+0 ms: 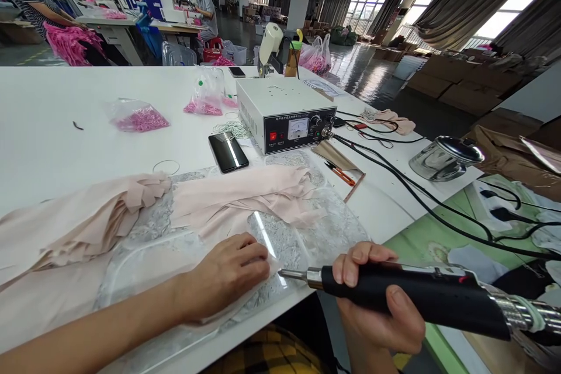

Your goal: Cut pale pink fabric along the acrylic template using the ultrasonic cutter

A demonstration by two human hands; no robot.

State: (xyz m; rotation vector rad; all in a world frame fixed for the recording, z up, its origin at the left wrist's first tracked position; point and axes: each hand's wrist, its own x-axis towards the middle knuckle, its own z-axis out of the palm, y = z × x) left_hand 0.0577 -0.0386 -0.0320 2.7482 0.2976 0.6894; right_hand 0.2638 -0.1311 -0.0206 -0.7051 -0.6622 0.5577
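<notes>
My right hand [388, 318] is wrapped round the black grip of a handheld ultrasonic welder [442, 298]. Its thin metal tip points left, close to the fingertips of my left hand [232, 274]. That left hand lies palm down with bent fingers, pressing a pale pink fabric strip [214, 315] onto a clear sheet [350, 219] on the table; its fingertips are partly hidden. Beyond it lies a loose pile of pale pink strips [245, 190]. A thicker stack of the same fabric [92, 216] spreads to the left.
A white control box [284, 96] with a dial stands at mid-table, black cables [394, 172] running right. Nearby are a phone [228, 152], orange thread snips [340, 173], bags of pink pieces [142, 118] and a glass mug [442, 159]. Two people work at sewing machines [173, 0] behind.
</notes>
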